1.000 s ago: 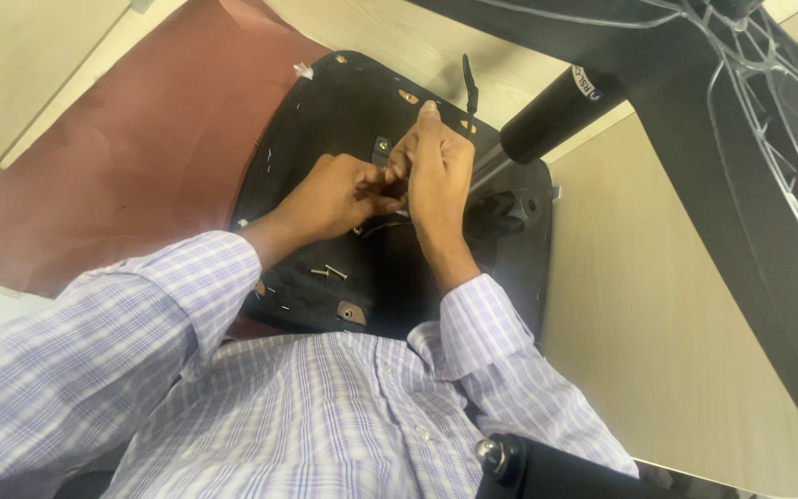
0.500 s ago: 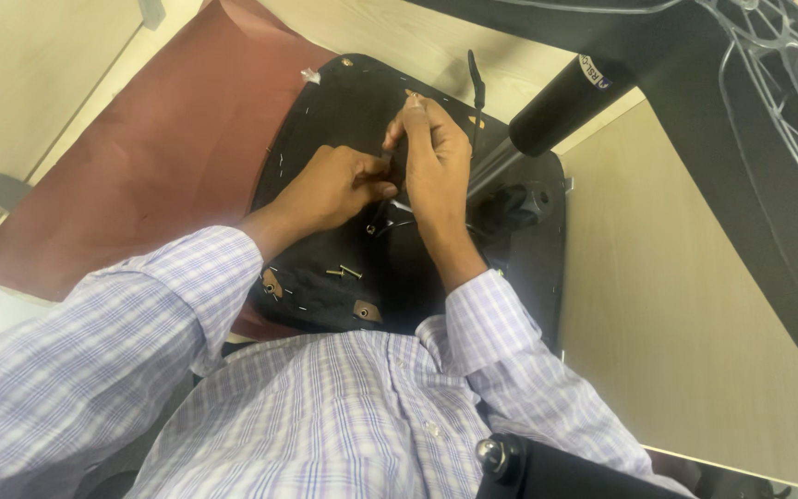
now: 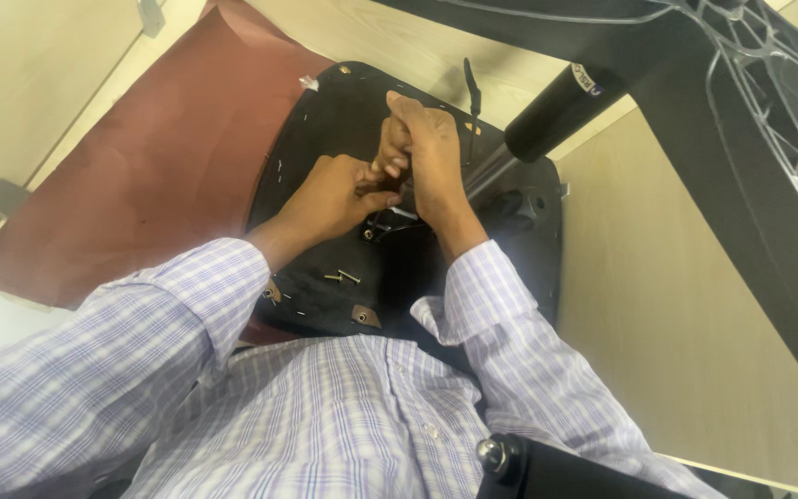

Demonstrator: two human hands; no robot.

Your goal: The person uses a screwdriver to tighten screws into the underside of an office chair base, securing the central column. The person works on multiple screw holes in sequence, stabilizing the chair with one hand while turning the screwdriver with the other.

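Note:
An upturned black chair seat [image 3: 325,120] lies on a brown paper sheet [image 3: 140,176]. My left hand [image 3: 334,196] and my right hand [image 3: 427,152] are closed together over the metal mechanism plate at the seat's middle. Their fingers press on a small part there, which the hands hide. A bent metal piece [image 3: 390,220] shows just below the fingers. Two loose screws [image 3: 344,276] lie on the seat near my left wrist. My sleeves are checked, pale purple.
The black gas cylinder [image 3: 565,106] rises from the seat to the star base [image 3: 750,102] at the upper right. A black lever [image 3: 471,92] sticks up beside my right hand. Pale wooden flooring surrounds the sheet. Another black chair part [image 3: 556,467] sits at the bottom edge.
Both hands stay clasped on the mechanism; the right hand has shifted slightly up the seat. The view has tilted a little.

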